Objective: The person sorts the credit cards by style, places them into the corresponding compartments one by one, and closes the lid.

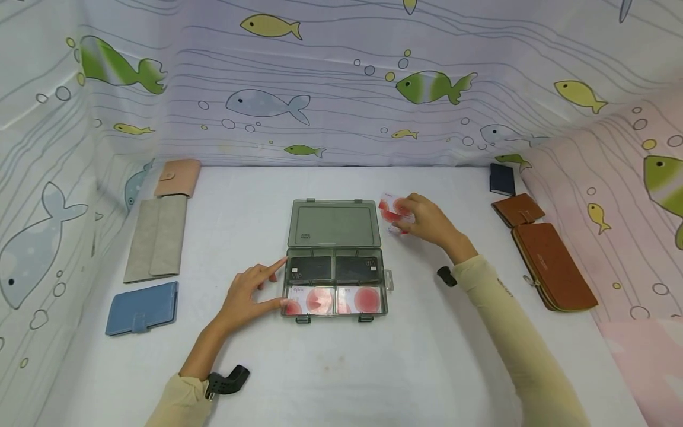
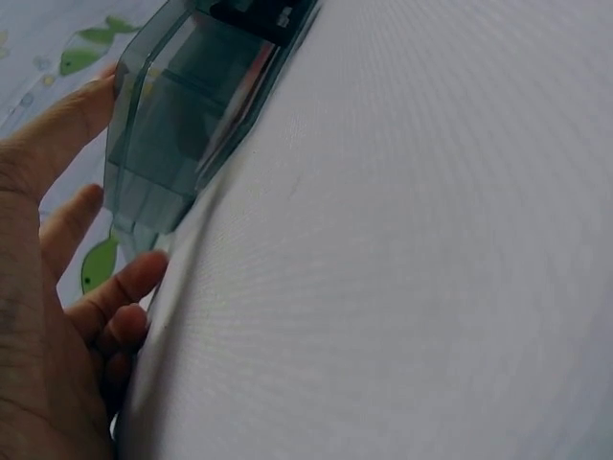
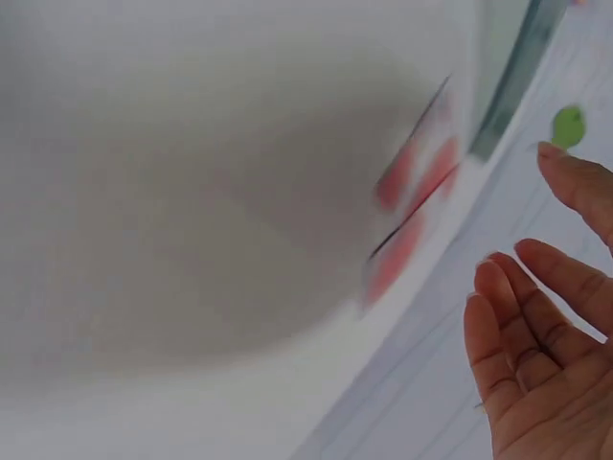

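A grey-green translucent plastic box lies with its lid folded back. In its compartments are two black VIP cards and two white cards with red circles. My left hand touches the box's left side, thumb near the front corner and index finger near the hinge. The left wrist view shows those fingers extended along the box wall. Beyond the box's right side, my right hand is over two red-and-white cards on the table. In the right wrist view its relaxed fingers hold nothing.
On the left lie a pink wallet, a grey wallet and a blue wallet. A dark small wallet, a brown wallet and a brown zip wallet lie on the right. Fish-printed curtains surround the white table.
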Demonstrator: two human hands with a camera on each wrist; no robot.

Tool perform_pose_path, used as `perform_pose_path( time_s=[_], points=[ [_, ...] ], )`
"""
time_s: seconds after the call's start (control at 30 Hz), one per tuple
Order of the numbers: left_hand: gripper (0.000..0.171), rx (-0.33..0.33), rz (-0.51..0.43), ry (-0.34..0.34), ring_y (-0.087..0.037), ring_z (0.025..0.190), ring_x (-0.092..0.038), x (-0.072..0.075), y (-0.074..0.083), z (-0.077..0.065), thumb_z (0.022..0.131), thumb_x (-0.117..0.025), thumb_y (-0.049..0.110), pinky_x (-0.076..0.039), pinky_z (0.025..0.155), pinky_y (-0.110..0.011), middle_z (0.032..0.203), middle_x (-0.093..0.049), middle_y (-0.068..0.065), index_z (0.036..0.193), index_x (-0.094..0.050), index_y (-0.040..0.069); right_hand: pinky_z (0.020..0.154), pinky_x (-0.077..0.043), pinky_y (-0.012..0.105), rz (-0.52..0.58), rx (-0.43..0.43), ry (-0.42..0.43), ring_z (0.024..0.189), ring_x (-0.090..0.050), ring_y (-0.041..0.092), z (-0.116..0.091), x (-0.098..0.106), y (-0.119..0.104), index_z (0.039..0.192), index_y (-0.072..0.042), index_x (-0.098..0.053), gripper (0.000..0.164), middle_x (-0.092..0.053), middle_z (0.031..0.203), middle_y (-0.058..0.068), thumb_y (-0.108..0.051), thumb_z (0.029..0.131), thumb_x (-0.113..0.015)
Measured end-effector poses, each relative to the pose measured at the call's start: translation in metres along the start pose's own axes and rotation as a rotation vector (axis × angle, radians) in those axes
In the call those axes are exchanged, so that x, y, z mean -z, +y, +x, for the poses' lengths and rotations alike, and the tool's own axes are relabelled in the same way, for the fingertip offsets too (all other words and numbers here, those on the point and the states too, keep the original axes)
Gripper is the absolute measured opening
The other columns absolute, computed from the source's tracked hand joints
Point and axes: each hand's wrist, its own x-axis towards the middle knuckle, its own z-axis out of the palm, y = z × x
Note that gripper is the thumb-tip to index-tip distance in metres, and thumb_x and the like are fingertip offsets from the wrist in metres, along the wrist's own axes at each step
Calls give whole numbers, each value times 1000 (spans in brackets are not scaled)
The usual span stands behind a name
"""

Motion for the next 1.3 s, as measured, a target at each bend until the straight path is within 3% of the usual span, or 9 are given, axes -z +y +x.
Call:
perform_pose_path(
  time_s=[0.17, 0.33, 0.7, 0.87, 1.07, 1.3],
  points=[
    [84, -7, -5, -7, -8, 76, -38, 1, 0, 0, 75, -84, 35, -25, 76, -36, 97, -56, 6, 149, -46, 31, 98, -45, 50, 20, -171, -62, 108, -55, 36, 9, -1, 30, 123, 9, -63, 50, -59, 114, 21, -23, 87, -76],
    [84, -7, -1, -6, -8, 75, -37, 0, 0, 0, 75, -84, 36, -25, 76, -36, 96, -55, 6, 150, -46, 31, 102, -42, 50, 36, -228, -74, 109, -53, 36, 14, -4, 44, 123, 9, -63, 54, -58, 115, 22, -25, 85, -79],
    [83, 4, 5, -15, -7, 76, -36, 0, 0, 0, 75, -84, 36, -25, 76, -37, 95, -55, 8, 149, -47, 30, 93, -43, 47, 27, -214, -130, 99, -48, 33, 28, -3, 49, 114, 11, -65, 48, -54, 105, 22, -22, 82, -80],
    [84, -2, 2, -6, -7, 76, -36, 0, 1, 0, 74, -84, 36, -25, 76, -36, 95, -55, 9, 149, -47, 30, 96, -44, 48, 24, -201, -140, 99, -49, 33, 32, 0, 47, 111, 13, -64, 48, -54, 105, 22, -23, 81, -80],
    [83, -10, 3, -2, -8, 75, -37, 1, 3, 0, 74, -84, 36, -25, 75, -36, 95, -55, 8, 148, -48, 28, 100, -43, 50, 61, -263, -176, 101, -49, 35, 34, 3, 48, 111, 14, -63, 48, -53, 108, 23, -21, 83, -79],
    [83, -9, 13, 2, -7, 76, -37, 1, 2, 0, 74, -84, 37, -25, 75, -35, 95, -55, 8, 148, -48, 29, 89, -44, 46, 23, -290, -185, 93, -48, 32, 34, 1, 51, 105, 9, -61, 46, -53, 100, 19, -24, 79, -79]
  ],
)
